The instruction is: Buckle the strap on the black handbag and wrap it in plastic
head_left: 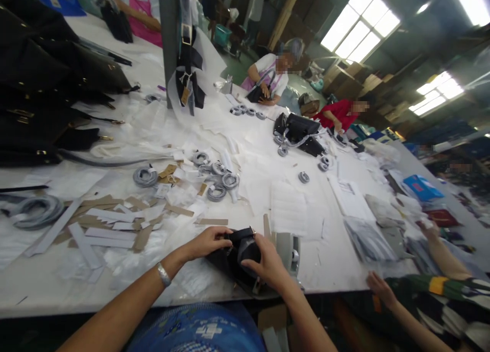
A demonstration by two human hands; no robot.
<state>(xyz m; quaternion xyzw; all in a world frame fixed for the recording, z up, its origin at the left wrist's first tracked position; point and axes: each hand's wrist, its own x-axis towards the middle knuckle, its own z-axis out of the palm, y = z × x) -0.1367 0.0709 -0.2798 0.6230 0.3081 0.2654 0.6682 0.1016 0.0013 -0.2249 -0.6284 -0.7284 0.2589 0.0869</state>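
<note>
A black handbag (225, 264) lies at the near edge of the white table in front of me. My left hand (214, 241) pinches one end of a short black strap (241, 235) at the bag's top. My right hand (267, 262) grips the strap's other end, by a gold-coloured metal fitting, with its thumb over the dark bag opening. Parts of the bag are hidden behind my right hand. Just right of it sits a grey piece (285, 250), perhaps another bag; its kind is unclear.
Cardboard and white paper strips (111, 234) lie to the left, with coiled grey straps (216, 191) beyond. Black bags (46, 86) are piled far left. A post (168, 45) rises from the table. A co-worker's hand (383, 289) is at the right; other people work across the table.
</note>
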